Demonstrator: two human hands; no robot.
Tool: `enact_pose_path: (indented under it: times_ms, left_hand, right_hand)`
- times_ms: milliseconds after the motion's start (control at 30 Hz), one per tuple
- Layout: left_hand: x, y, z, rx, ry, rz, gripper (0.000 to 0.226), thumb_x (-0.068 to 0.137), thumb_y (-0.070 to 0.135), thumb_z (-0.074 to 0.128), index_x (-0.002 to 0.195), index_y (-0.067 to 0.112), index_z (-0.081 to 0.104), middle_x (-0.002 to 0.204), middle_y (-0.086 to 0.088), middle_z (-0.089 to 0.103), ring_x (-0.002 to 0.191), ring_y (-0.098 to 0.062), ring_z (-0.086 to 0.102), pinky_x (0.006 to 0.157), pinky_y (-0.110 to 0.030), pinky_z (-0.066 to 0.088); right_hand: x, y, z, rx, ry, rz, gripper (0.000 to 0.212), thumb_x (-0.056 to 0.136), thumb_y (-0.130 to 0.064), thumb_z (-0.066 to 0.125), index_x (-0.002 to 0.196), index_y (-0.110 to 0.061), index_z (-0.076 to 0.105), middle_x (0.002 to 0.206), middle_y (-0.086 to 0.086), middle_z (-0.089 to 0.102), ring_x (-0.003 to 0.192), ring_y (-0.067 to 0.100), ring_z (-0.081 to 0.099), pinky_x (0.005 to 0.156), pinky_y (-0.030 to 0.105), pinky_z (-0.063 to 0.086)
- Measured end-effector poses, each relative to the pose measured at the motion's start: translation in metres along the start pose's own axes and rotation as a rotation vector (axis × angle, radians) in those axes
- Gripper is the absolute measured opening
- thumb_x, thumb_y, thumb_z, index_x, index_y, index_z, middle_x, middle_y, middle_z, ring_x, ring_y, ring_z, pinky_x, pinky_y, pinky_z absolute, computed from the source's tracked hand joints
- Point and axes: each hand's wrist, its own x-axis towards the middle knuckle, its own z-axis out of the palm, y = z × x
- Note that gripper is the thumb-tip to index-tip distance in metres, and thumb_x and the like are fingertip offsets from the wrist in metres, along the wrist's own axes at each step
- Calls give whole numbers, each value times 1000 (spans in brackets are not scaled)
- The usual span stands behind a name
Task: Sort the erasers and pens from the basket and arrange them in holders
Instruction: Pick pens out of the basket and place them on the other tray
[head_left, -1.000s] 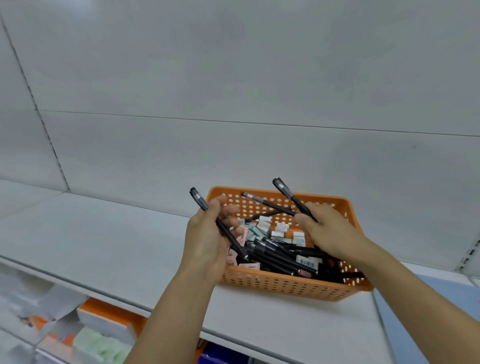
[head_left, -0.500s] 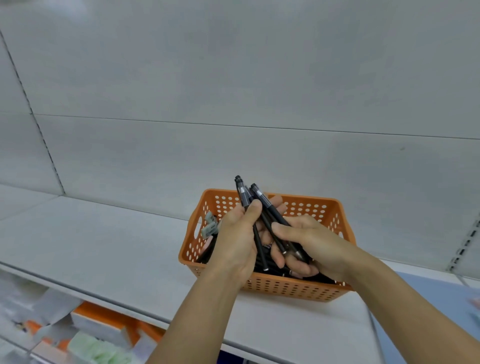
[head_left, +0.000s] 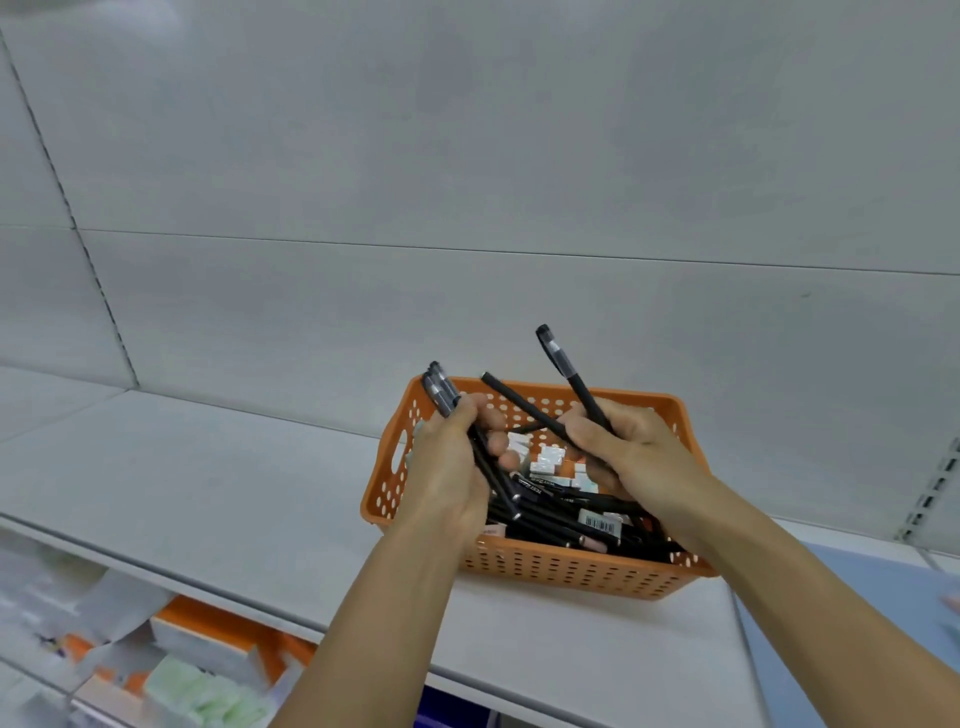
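Observation:
An orange perforated basket (head_left: 571, 569) stands on a white shelf (head_left: 208, 483). Inside lie several black pens (head_left: 561, 525) and small boxed erasers (head_left: 545, 460). My left hand (head_left: 449, 467) grips a bundle of black pens (head_left: 441, 392) above the basket's left side, their caps pointing up and away. My right hand (head_left: 631, 454) holds two black pens over the basket's middle: one (head_left: 566, 371) slants up to the left, the other (head_left: 519, 402) lies flatter and points left. No holders show in view.
The white back wall rises behind the shelf. A lower shelf at bottom left holds orange, white and green packs (head_left: 202, 670). A pale blue surface (head_left: 883, 618) lies at the right, beside a slotted upright (head_left: 930, 493).
My hands have drawn apart. The pens held between both hands went into my left hand's bundle, and my right hand has lifted two more pens from the basket.

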Motion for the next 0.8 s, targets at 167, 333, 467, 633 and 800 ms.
enact_pose_path:
  times_ms: [167,333,467,633,800]
  left_hand:
    - [0,5,-5,190,-363,-339,39,87,46,61,93,8,57,71,-5,51,36,-4,33,29,-15,28]
    - [-1,1,-7,199,-590,-421,46,76,23,76,114,3,62,78,-10,60,39,-2,39,33,-11,34]
    - [-4,-9,-8,220,-493,-338,32,85,15,67,113,-1,66,79,-8,54,49,-5,44,41,-15,38]
    - [-5,-11,0,146,-262,-121,20,97,26,53,101,11,67,72,0,58,62,-10,51,56,-24,42]
    - [-6,-16,15,63,-161,-15,24,100,24,49,101,8,66,81,-4,67,65,-11,55,49,-21,44]
  right_hand:
    - [4,-10,-14,-210,-88,-1,28,97,-32,54,72,-20,60,57,-9,46,56,9,43,60,22,37]
    - [9,-19,-14,-296,-11,-110,22,98,-24,53,84,-13,67,80,-9,67,74,2,60,66,15,45]
    - [11,-13,-13,-176,332,-131,24,100,-32,46,93,-21,65,89,-2,65,80,10,61,72,27,49]
    - [-2,5,1,-208,351,-45,37,98,-55,34,86,-27,55,62,-13,53,51,-4,49,57,24,38]
    - [-3,5,26,-174,293,-78,23,101,-38,34,86,-27,48,66,-13,58,57,-3,52,58,24,46]
